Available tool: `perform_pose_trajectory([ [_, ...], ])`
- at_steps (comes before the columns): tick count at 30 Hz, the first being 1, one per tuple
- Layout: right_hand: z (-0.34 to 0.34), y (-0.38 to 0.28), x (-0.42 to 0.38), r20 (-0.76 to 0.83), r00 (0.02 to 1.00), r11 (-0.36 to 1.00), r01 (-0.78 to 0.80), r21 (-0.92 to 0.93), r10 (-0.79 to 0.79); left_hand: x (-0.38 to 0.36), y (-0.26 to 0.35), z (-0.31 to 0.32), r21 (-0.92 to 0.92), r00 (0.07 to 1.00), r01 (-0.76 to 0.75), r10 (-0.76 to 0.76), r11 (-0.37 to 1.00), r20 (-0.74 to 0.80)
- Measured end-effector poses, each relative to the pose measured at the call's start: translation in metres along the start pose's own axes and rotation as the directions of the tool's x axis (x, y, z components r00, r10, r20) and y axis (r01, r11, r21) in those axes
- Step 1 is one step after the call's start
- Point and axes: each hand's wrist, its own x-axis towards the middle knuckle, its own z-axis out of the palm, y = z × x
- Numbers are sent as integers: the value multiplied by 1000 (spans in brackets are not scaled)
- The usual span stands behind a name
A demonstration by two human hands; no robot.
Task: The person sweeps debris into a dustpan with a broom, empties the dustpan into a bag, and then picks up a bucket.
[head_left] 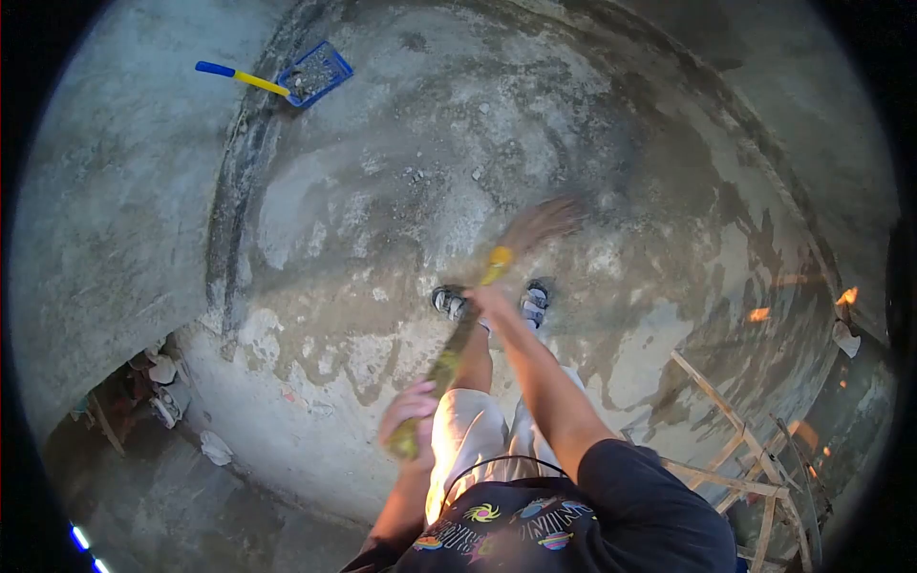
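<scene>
A broom [447, 365] with a greenish-yellow handle slants across the front of my legs, its brown bristles blurred over the floor ahead of my feet. Low on the handle, near its end, my left hand [411, 418] is wrapped round it. My right hand [489, 302] grips the handle higher up, close to the yellow collar at the bristles. Small bits of grey debris [417, 176] lie on the concrete floor beyond my feet. A blue dustpan [316, 74] with a yellow and blue handle rests at the upper left, holding grey rubble.
Wooden sticks or a frame [755, 458] stand at the lower right. Rubble and pale scraps [164, 387] lie beside the floor's edge at the lower left. Rough concrete walls [105, 220] rise around the stained floor. My sandalled feet [535, 303] are near the middle.
</scene>
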Motion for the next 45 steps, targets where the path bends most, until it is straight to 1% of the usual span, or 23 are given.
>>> perform_pose_trajectory([
  [1, 41, 2, -5, 105, 992, 972, 42, 230, -68, 6, 19, -18, 66, 998, -10, 14, 998, -56],
  [3, 94, -56, -69, 197, 980, 998, -7, 64, -6, 14, 61, -50, 207, 997, -65, 73, 976, -33],
  [6, 180, -65, -109, 158, 985, 957, 17, 291, -66, 15, 100, -96, 193, 975, -97, 132, 976, -178],
  [9, 180, -89, -176, -45, 996, 938, 84, 337, -73, 14, 119, -158, 42, 952, -96, 104, 995, -289],
  [11, 162, -75, -186, -356, 894, 869, 387, 310, -271, 17, 115, -170, -64, 949, -123, 99, 990, -300],
  [13, 93, -103, -221, -172, 984, 839, 122, 530, -35, 21, 103, -164, -217, 989, -92, 65, 972, -131],
  [15, 54, -58, -179, -372, 924, 887, 247, 391, -93, 31, 80, -142, -317, 999, -20, 6, 948, -45],
  [16, 32, -41, -149, -409, 901, 724, 379, 576, -146, 37, 64, -118, -347, 1000, 4, -12, 938, -23],
  [17, -3, -47, -138, -477, 863, 814, 394, 427, -167, 39, 44, -93, -366, 995, 101, -99, 925, 23],
  [18, -36, -34, -102, -519, 798, 755, 537, 377, -308, 37, 7, -66, -421, 992, 115, -85, 900, 91],
  [19, -73, -26, -63, -483, 847, 822, 429, 375, -222, 32, -18, -35, -305, 965, 237, -188, 922, 182],
  [20, -110, -28, -34, -396, 890, 835, 385, 392, -225, 48, -31, 2, -330, 958, 59, 40, 942, 285],
  [22, -122, -29, 3, -306, 925, 842, 344, 415, -227, 33, -53, 45, -323, 955, 72, 29, 944, 296],
  [25, -91, -15, 59, -216, 975, 994, 73, 81, -54, 28, -43, 47, -115, 960, 4, 28, 993, 280],
  [27, -36, -42, 21, -157, 974, 947, 107, -302, -161, 25, -35, 7, 25, 998, -36, 34, 999, 47],
  [28, -5, -45, 3, -71, 991, 993, 117, -10, -117, 24, -19, -13, 112, 995, -52, 43, 992, 87],
  [31, 88, -44, -12, 19, 998, 976, 64, -209, -62, 19, 23, -64, 238, 994, -105, 102, 966, 25],
  [32, 127, -21, -7, 15, 975, 975, 222, -16, -222, 16, 33, -79, 253, 991, -97, 118, 963, -69],
  [33, 138, -57, -47, 104, 989, 985, 115, -128, -102, 14, 42, -95, 267, 978, -82, 130, 960, -165],
  [35, 199, -39, -65, -90, 946, 934, 323, 153, -312, 14, 54, -139, 351, 888, -42, 196, 935, -416],
  [38, 180, -106, -175, -82, 979, 943, 203, 265, -187, 0, 61, -200, 127, 842, -129, 177, 983, -510],
  [40, 167, -113, -182, -240, 921, 891, 366, 269, -305, 5, 62, -196, -77, 830, -186, 115, 980, -546],
  [45, 22, -119, -66, -408, 873, 863, 404, 304, -265, 48, -12, -80, -40, 964, -28, 16, 999, -265],
])
